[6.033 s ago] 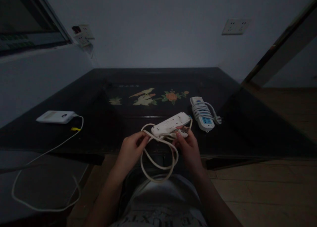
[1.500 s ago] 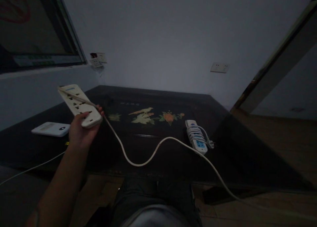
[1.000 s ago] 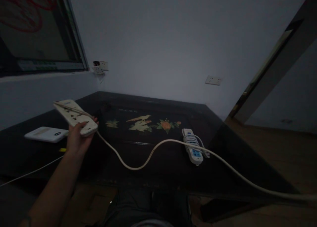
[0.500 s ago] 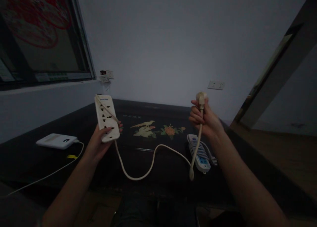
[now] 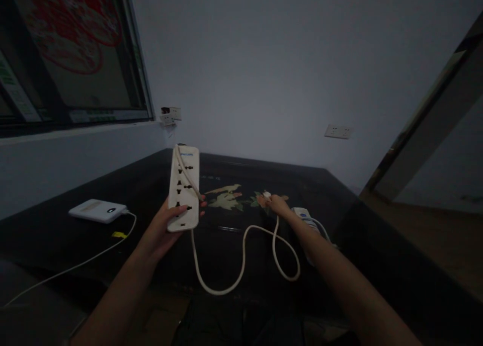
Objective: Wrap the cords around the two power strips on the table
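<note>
A white power strip with several sockets stands nearly upright in my left hand, thumb across its lower face and fingers behind it. Its cord crosses the front of the strip, then hangs from the bottom and curves over the table to the right. At the cord's other end, my right hand is closed around the plug, low over the painted flowers. Most of the plug is covered by the fingers. Partly behind my right forearm lies a second power strip with its grey cord wound round it.
A white power bank with a cable lies at the left on the dark table, near a yellow tag. Wall sockets are at the right, and more sockets by the window corner.
My right hand has brought the plug down and left, from raised beside the wall to low over the table. The cord now makes a loop there. The left-hand strip sits slightly further right in view.
</note>
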